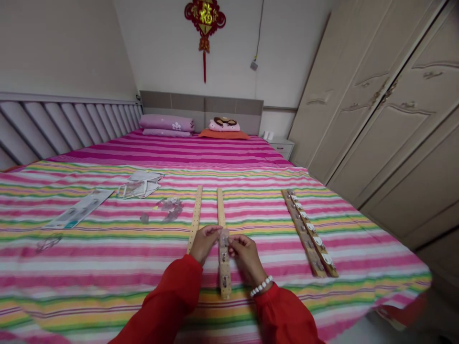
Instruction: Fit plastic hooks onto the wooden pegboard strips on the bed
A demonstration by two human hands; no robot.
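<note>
A narrow wooden strip (221, 210) lies lengthwise on the striped bedspread in front of me, with small metal hooks on clear pads along its near half. My left hand (205, 242) pinches the left edge of a clear adhesive hook (224, 236) at the strip's middle. From the right, the closed fingers of my right hand (248, 253) touch the same hook's other edge. A second strip, perforated with small holes (196, 210), lies just left, partly hidden by my left hand.
Two strips fitted with hooks (301, 222) lie to the right. Loose clear hooks (171, 208), white packets (141, 184), a long clear package (81, 209) and a thin tangled loop (49, 242) lie left. Pillows (167, 123) are by the headboard; a wardrobe (380, 114) stands right.
</note>
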